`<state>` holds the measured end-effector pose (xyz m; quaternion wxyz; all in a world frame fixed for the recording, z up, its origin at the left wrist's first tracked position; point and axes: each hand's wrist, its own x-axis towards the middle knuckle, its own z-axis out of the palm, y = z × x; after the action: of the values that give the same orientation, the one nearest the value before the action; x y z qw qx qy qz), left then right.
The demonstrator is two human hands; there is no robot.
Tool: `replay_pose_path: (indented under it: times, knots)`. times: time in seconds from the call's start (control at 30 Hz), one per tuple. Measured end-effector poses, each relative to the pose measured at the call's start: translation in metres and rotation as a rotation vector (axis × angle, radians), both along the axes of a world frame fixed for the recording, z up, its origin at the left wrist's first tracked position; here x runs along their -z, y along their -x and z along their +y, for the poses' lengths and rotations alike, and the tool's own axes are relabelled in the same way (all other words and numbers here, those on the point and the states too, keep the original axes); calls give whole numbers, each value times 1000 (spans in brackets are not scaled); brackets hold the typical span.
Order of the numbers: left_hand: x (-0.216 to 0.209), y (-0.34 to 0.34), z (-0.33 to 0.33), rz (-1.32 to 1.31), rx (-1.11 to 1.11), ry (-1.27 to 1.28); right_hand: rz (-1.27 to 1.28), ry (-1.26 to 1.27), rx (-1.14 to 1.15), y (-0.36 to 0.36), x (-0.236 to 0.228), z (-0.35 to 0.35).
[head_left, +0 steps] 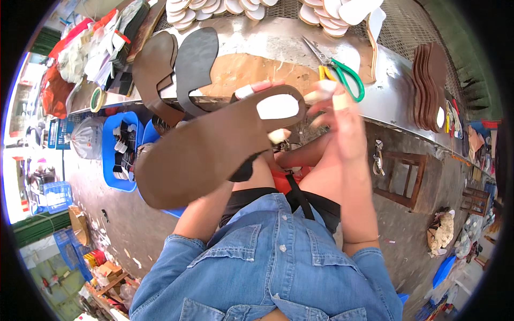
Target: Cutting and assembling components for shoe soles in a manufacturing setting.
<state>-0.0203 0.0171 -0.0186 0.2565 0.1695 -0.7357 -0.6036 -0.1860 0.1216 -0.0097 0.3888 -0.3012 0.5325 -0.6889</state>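
A brown shoe sole (198, 155) with a white oval patch (278, 107) at its heel slants across the view above my lap. My left hand (279, 135) grips it near the heel, thumb on one edge and fingers on the other; the sole covers most of that hand. A black piece (245, 169) sticks out from under the sole. Just right of the heel, my right hand (345, 123) is raised, slightly blurred, its fingers apart and nothing seen in them. White wraps cover some fingertips. Behind it, green-handled scissors (348, 80) lie on the metal-topped bench (385, 99).
Brown soles (152, 64) and a black one (198, 59) lie on the bench's left, near a tape roll (97, 100). Brown soles (428, 85) are stacked at right. White-faced pieces (214, 8) pile up behind. Below stand a blue bin (120, 184) and a wooden stool (420, 182).
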Motion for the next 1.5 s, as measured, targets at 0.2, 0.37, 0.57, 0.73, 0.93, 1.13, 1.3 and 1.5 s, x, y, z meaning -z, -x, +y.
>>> replay_pose_path:
  times: [0.2,0.37,0.57,0.73,0.93,1.13,1.3,1.5]
  knots:
    - [-6,-29,3,356,-52,-358,1461,-499,286,74,15,-14]
    - [-5,-36,1,279,-72,-431,1415,-656,168,90,18,-37]
    - [0,-48,4,200,-90,-561,419,-388,-108,80,-2,14]
    - [-2,-50,9,260,-144,-888,588,-306,-225,-2,1,77]
    - [27,-45,13,207,-173,-684,897,-371,-156,-30,12,100]
    - [32,-53,13,231,-145,-1001,1049,-434,-116,-26,16,98]
    - [37,-62,6,155,101,-574,1080,-426,-200,-20,12,97]
    - [35,-68,11,28,54,-768,1100,-429,-263,-18,24,105]
